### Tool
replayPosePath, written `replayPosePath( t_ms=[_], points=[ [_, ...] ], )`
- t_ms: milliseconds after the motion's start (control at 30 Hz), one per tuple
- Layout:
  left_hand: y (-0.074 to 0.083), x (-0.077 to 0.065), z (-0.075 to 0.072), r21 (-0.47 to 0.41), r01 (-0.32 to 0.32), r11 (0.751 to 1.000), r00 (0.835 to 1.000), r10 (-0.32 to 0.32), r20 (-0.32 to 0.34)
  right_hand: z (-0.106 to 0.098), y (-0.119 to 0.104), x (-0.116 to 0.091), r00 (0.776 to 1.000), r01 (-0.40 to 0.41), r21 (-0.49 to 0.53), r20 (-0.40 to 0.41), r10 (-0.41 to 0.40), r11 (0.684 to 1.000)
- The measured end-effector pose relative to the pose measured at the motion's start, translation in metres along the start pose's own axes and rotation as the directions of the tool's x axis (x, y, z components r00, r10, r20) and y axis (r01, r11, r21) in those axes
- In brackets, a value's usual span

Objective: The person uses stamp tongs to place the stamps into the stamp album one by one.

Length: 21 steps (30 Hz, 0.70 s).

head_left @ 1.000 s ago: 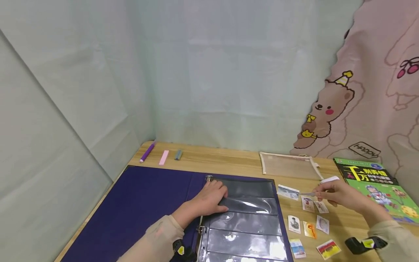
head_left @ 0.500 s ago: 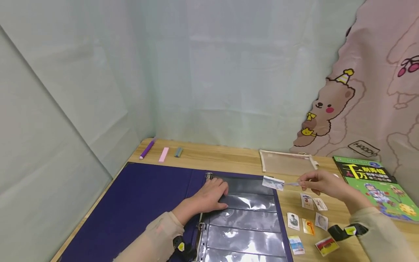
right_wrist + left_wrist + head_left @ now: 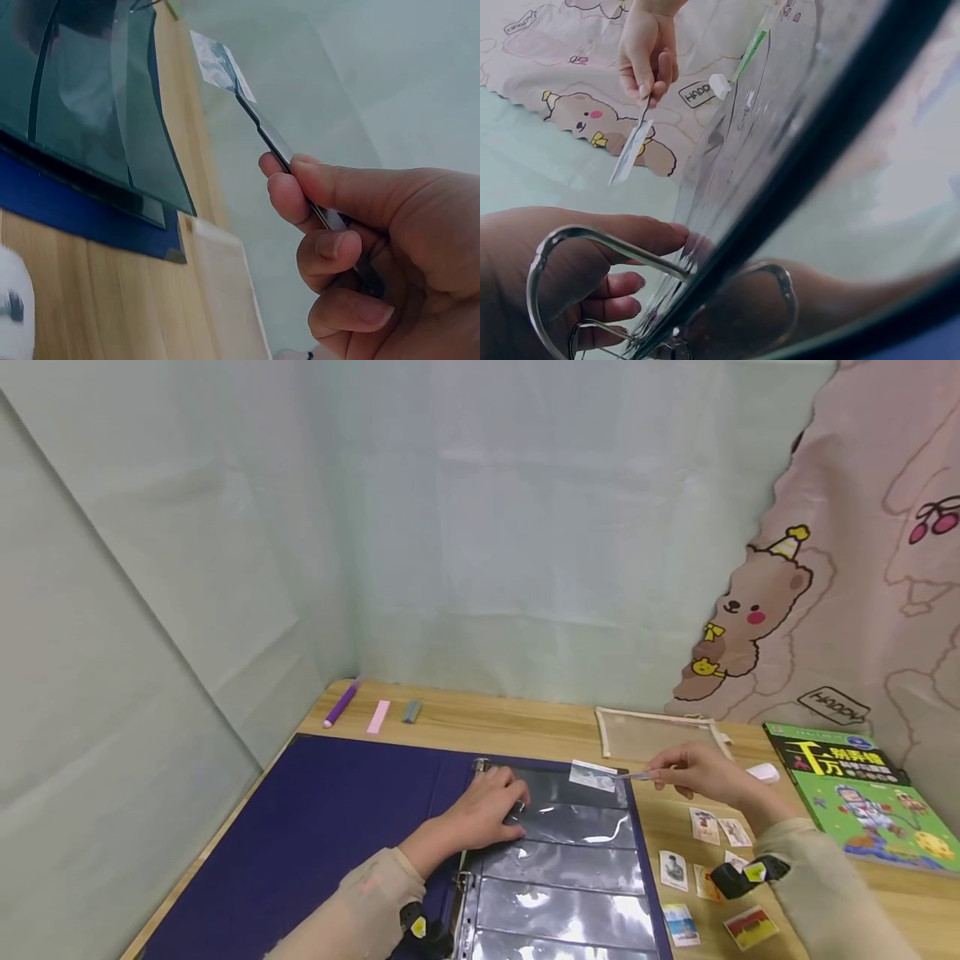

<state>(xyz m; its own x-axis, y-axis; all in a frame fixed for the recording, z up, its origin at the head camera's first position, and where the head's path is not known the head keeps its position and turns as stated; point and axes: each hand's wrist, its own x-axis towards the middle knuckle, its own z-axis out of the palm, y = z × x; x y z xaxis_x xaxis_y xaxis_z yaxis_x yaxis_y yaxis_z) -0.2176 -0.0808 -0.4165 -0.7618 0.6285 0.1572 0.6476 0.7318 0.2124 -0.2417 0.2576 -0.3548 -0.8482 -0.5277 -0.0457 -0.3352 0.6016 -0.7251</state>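
Pale printed stamp point(image 3: 592, 776) at the tip of slender metal tweezers point(image 3: 276, 144), just left of the right hand point(image 3: 696, 772) and nearer to it than to the left hand point(image 3: 486, 810). Note the long axis: roughly crosswise, nearly parallel to the top pocket point(image 3: 551, 789) below, with no contact. Right fingers curled around the tweezers; left fingers relaxed upon the pocket page point(image 3: 562, 864). Thin, flat paper rectangle; glossy, rippled film; matte navy cover point(image 3: 337, 827).

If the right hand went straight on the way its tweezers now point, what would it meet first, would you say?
Probably the left hand on the album page, in line beyond the stamp in the tweezers; depth is unclear, so the right hand might pass above it.
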Motion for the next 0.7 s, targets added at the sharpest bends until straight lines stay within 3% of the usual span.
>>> replayPosePath(
  t_ms=[133, 233, 500, 700],
  points=[
    [-0.001, 0.0, 0.002, 0.016, -0.008, 1.0, 1.0, 0.008, -0.005, 0.008, -0.002, 0.012, 0.999, -0.029, -0.075, -0.022, 0.027, 0.997],
    [-0.002, 0.002, 0.003, -0.001, 0.001, 1.0, 1.0, -0.001, -0.026, 0.013, -0.004, 0.02, 1.0, -0.018, -0.071, -0.001, 0.018, 0.997],
    [-0.007, 0.008, 0.009, -0.18, 0.032, 0.983, 0.988, -0.058, -0.145, 0.028, -0.008, 0.04, 0.998, 0.029, 0.009, 0.049, -0.03, 1.0],
    [-0.007, 0.008, 0.01, -0.264, 0.025, 0.964, 0.978, -0.079, -0.195, 0.037, -0.008, 0.05, 0.996, 0.047, 0.029, 0.074, -0.049, 0.998]
  ],
)
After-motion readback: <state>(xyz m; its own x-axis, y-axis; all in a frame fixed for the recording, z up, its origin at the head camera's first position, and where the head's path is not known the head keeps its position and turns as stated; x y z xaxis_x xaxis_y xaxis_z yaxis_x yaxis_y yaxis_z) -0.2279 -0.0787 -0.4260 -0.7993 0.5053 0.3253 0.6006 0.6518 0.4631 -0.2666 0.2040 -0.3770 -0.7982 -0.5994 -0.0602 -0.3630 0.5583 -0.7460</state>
